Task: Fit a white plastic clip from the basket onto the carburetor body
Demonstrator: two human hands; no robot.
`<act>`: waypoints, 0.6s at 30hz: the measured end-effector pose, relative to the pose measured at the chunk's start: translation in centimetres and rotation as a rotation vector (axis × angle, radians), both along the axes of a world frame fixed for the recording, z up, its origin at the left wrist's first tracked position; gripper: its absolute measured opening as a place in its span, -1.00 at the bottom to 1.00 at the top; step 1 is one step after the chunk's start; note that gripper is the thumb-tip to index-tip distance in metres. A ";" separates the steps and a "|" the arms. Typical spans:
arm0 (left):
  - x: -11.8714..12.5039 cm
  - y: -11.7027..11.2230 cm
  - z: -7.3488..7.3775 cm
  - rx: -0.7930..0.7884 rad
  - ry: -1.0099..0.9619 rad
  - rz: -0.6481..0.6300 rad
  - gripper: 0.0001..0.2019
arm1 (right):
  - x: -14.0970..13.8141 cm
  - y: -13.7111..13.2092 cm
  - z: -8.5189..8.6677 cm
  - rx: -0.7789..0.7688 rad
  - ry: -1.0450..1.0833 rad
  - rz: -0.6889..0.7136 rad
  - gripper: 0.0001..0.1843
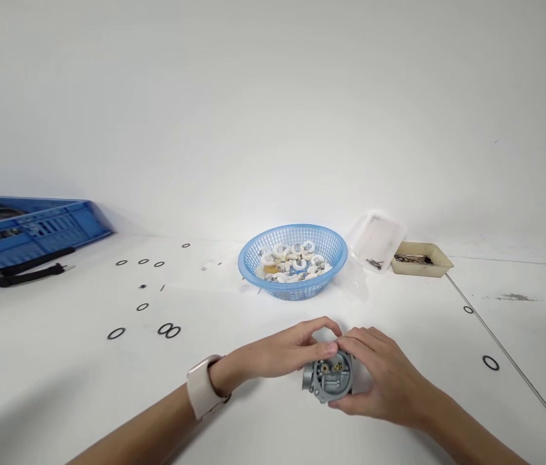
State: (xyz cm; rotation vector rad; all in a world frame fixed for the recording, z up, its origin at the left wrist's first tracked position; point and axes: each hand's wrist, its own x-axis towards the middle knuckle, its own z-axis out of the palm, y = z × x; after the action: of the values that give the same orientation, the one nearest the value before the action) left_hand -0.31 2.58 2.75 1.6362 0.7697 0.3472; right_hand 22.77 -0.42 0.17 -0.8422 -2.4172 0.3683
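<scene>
A small grey metal carburetor body (pixel 327 379) with brass fittings rests on the white table near the front edge. My left hand (pixel 280 352) curls its fingers over the top left of the part. My right hand (pixel 382 381) wraps round its right side, with the thumb under it. Both hands grip the part between them. A pale watch band (pixel 203 386) is on my left wrist.
Behind the hands stands a blue plastic basket (pixel 293 258) of white rings. A clear lid (pixel 377 240) and a beige tray (pixel 420 258) sit to its right. A blue crate (pixel 21 236) and a black tool (pixel 25 271) are far left. Several black O-rings (pixel 168 330) lie scattered.
</scene>
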 end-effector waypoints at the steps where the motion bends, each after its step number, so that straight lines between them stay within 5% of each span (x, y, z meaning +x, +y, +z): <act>1: -0.1 -0.2 0.1 0.059 -0.005 -0.015 -0.54 | 0.0 0.0 0.0 -0.052 0.003 -0.021 -0.48; 6: -0.5 -1.3 0.0 0.376 0.135 0.015 -0.54 | 0.2 0.4 0.3 -0.275 0.072 -0.107 -0.57; 10: -0.5 -1.1 -1.7 0.749 0.262 0.095 -0.44 | 0.5 0.9 0.1 -0.290 0.092 -0.129 -0.59; 18: 0.0 -0.7 -3.2 0.802 0.237 0.143 -0.59 | 1.6 1.2 0.7 -0.258 0.019 -0.157 -0.57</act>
State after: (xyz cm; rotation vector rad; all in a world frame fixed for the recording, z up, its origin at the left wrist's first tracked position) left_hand -0.34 1.88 -0.46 2.4083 1.0015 0.6244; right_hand 24.33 0.74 0.92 -1.1270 -2.2978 0.6327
